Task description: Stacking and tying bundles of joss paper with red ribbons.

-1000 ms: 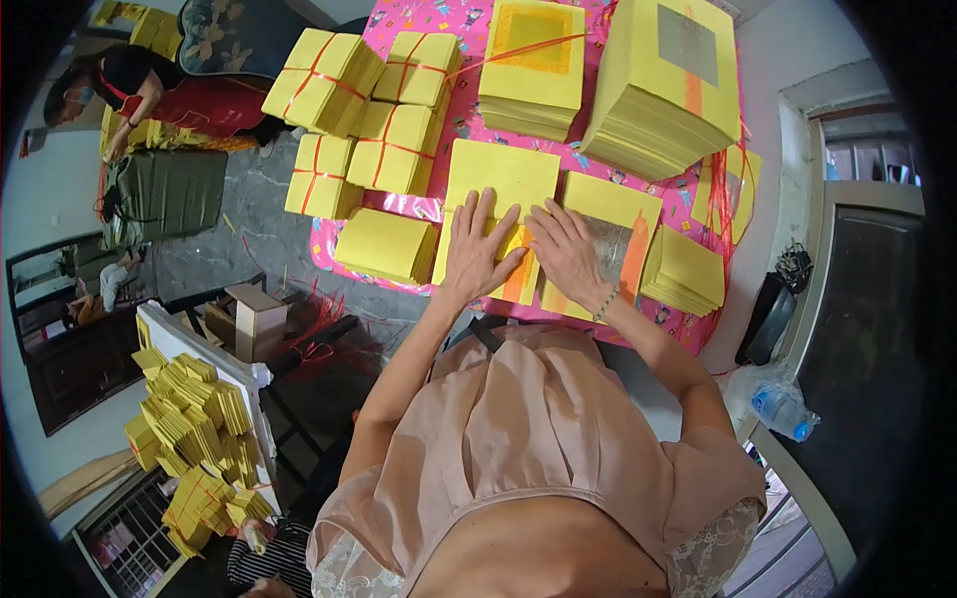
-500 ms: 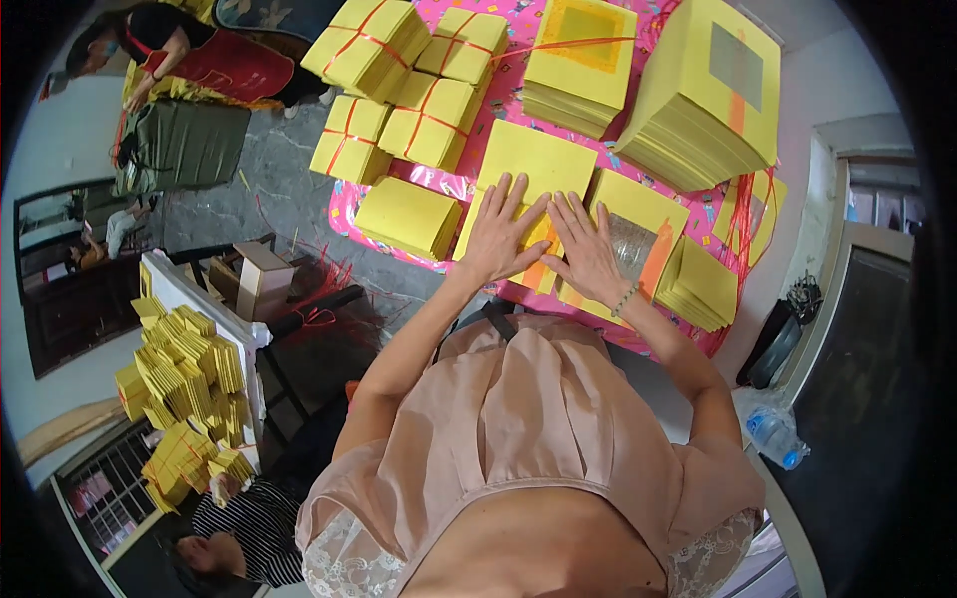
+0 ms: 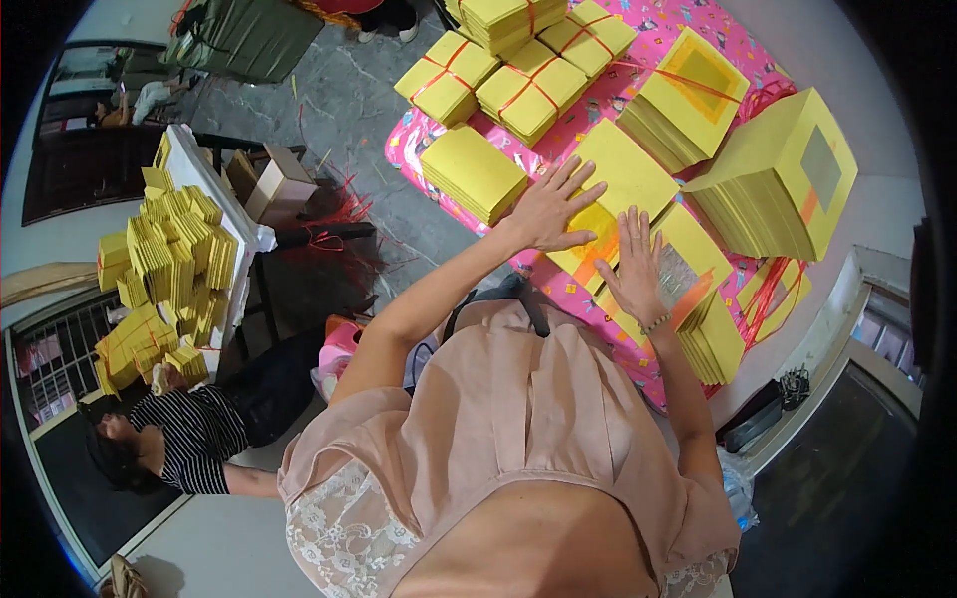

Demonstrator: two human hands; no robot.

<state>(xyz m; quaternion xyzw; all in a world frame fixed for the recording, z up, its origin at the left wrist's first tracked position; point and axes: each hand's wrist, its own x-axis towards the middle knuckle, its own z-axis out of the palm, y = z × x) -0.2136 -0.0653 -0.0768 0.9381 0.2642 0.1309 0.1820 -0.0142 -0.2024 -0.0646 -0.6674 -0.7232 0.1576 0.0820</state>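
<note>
"Pink patterned cloth (image 3: 698, 22) covers the bench. What anchors the head view?"

"On its right side, a tall stack of yellow paper (image 3: 733, 189). Use that as the landmark."

"So where's the paper under the hands?"

"Just left of the tall stack: a flat yellow sheet (image 3: 630, 164) with a gold-orange patch (image 3: 599, 220) on its near half. I can't tell whether it's one piece or several layers."

"And its long axis?"

"It seems to run away from the wearer, the far end leaning toward the tall stack's side."

"Which hand is nearer that stack?"

"The right hand (image 3: 636, 277), along the sheet's right edge, next to a silver-patched sheet (image 3: 684, 261). The left hand (image 3: 548, 211) lies over the opposite edge, farther from the stack."

"Is either grip holding anything?"

"Nothing pinched that I can see. Both look palm down, fingers spread, thumbs turned inward by the patch."

"And the far half?"

"Bare, beyond both sets of fingertips; neither hand is clearly nearer to it."
</note>
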